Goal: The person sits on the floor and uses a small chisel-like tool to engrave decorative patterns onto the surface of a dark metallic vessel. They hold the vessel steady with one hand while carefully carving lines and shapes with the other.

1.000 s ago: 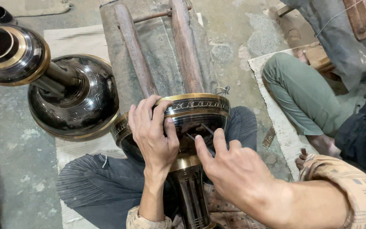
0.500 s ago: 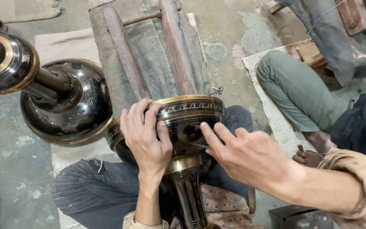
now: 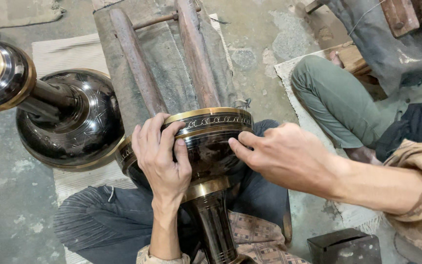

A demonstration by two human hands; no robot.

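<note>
The left hand (image 3: 161,156) lies on the upper bowl of a dark metal vase (image 3: 206,146) with brass bands. Its grip is spread wide: the fingers curl over the engraved brass rim and the palm presses flat on the black polished side. The right hand (image 3: 289,155) comes from the right side and meets the same bowl. Its fingers are pressed together and their tips touch the dark surface just under the rim band; I cannot tell if they pinch a small tool or only the metal.

The vase lies tilted over the lap of the person, between the two hands. Below the grip of the left hand there is a brass collar, and from there the narrow black stem goes down toward the bottom edge of the view. The mouth of the bowl points away from the person, toward a cloth-covered wooden rest (image 3: 172,63) with two long round bars, which stands just beyond the rim.

To the left of the left hand, well apart from the grip, a second vase (image 3: 69,120) of the same kind lies on the concrete floor (image 3: 6,195), partly on a pale mat (image 3: 64,54). To the right, behind the right forearm, another person sits with a bent leg in green trousers (image 3: 338,100). Near the right elbow, low down, stands a dark metal box (image 3: 345,247).
</note>
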